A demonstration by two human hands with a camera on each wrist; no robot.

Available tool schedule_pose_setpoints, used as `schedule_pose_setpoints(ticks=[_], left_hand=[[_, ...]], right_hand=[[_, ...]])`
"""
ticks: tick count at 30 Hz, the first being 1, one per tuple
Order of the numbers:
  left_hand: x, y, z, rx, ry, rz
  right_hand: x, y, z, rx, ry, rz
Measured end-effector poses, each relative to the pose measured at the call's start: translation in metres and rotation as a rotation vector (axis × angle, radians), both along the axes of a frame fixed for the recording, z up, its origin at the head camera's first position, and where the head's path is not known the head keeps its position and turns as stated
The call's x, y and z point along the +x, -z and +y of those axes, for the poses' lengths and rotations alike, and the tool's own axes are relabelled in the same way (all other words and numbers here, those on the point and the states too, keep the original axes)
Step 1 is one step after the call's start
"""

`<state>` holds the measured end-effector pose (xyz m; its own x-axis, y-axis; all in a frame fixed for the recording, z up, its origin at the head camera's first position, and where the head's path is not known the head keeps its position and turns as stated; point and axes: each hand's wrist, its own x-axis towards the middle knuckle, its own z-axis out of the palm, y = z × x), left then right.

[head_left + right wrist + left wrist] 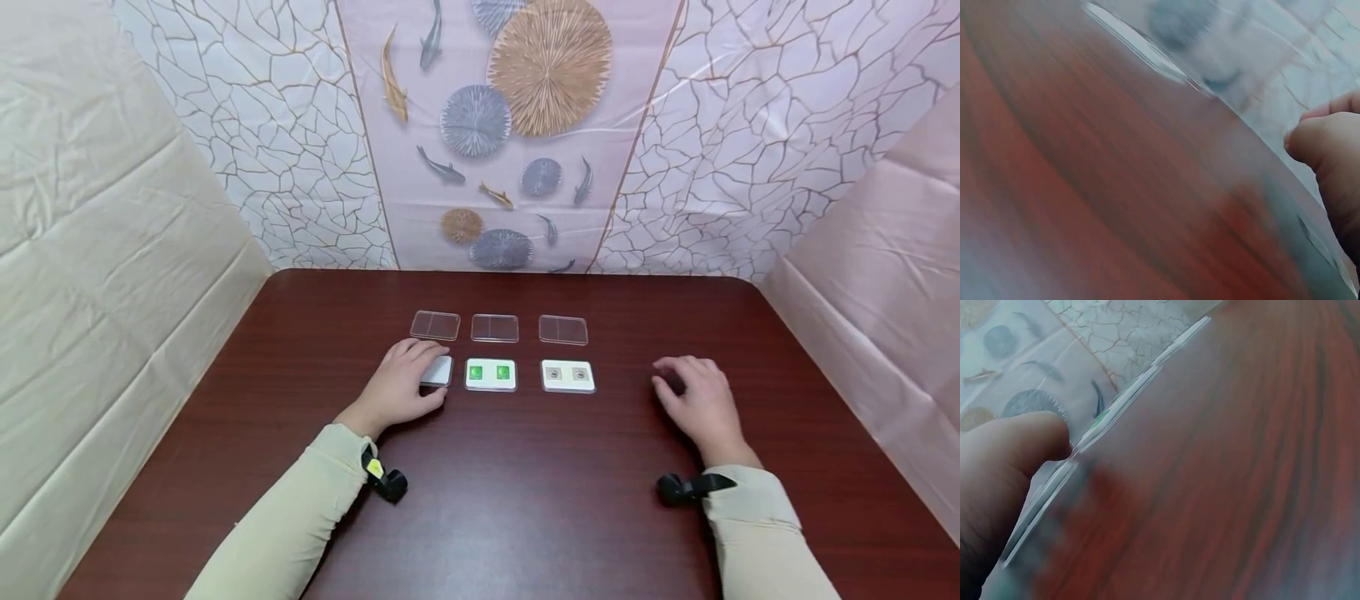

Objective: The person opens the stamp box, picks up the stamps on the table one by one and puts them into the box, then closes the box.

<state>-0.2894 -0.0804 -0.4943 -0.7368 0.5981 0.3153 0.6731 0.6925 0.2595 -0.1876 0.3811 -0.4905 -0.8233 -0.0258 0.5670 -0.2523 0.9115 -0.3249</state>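
In the head view my left hand [401, 385] spans a flat pale case [438, 372] on the table, its thumb at the near edge and its fingers at the far edge. The left wrist view shows the thumb [1035, 440] against that case's rim, and the hand hides much of it. Just right of it lies a flat case with two green pictures [491, 375]. Farther right is a similar case with two greyish pictures [567, 377]. My right hand [701, 404] rests on the table with loosely bent fingers, apart from the cases and holding nothing.
Behind the cases, three clear flat plastic pieces, left [435, 326], middle [495, 328] and right [563, 330], lie in a row. Everything is on a dark reddish wooden table [525, 492]. A patterned cloth [480, 200] hangs beyond its far edge.
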Motion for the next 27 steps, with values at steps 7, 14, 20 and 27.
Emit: schedule_pose_setpoints(ticks=[7,14,20,27], left_hand=[[-0.002,0.000,-0.016,-0.001,-0.024,-0.026],[-0.004,0.005,-0.022,-0.021,-0.065,-0.060],[-0.004,0.004,-0.027,-0.015,-0.073,-0.067],[-0.006,0.006,-0.030,0.000,-0.078,-0.057]], right_hand=[[0.025,-0.001,0.030,0.014,0.016,-0.092],[0.030,-0.001,0.037,0.057,0.009,-0.134],[0.029,0.000,0.037,0.089,0.005,-0.134],[0.028,0.001,0.037,0.099,0.022,-0.141]])
